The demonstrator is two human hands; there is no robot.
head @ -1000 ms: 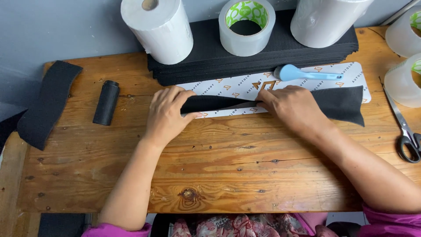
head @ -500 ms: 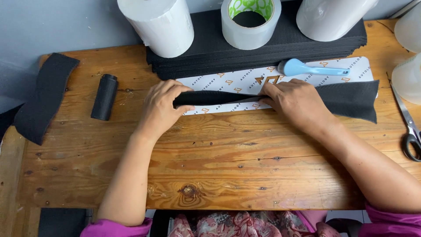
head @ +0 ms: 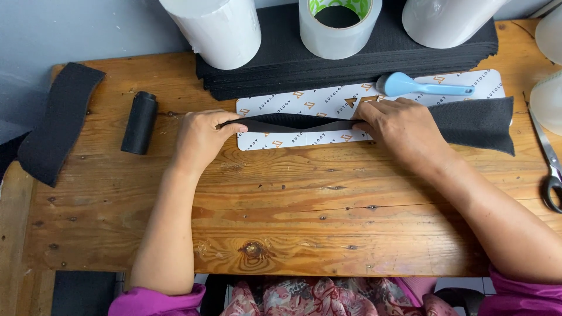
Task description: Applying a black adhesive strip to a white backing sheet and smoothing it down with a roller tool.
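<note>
Head view, read from left to right, with the white printed card (head: pixel 328 105) as landmark. Far left of the card, a curved black fabric piece (head: pixel 58 120) lay at the edge of the wooden worktop (head: pixel 328 228), its lower end hanging past that edge. Between that piece and the card, a small black roll (head: pixel 139 122) lay on its side.

Just left of the card, the left hand (head: pixel 202 140) rested on the worktop, fingers curled and pinched shut on the left end of the black fabric strip (head: pixel 474 120). The strip ran lengthwise across the card, narrow and folded between the two hands. At the card's right half, the right hand (head: pixel 404 131) lay palm down, fingers closed on the strip and pressing it to the card. Beyond this hand the strip widened into a flat black panel that covered the card's right end.

Behind the card, a stack of black fabric sheets (head: pixel 281 64) carried a white roll (head: pixel 216 29), a ring of clear tape (head: pixel 339 26) and a second white roll (head: pixel 445 20). A pale blue brush (head: pixel 421 86) lay on the card's upper right corner, just beyond the right hand. Right of the card, scissors (head: pixel 550 169) lay near the worktop's edge, below two translucent containers (head: pixel 547 99), both partly out of frame.
</note>
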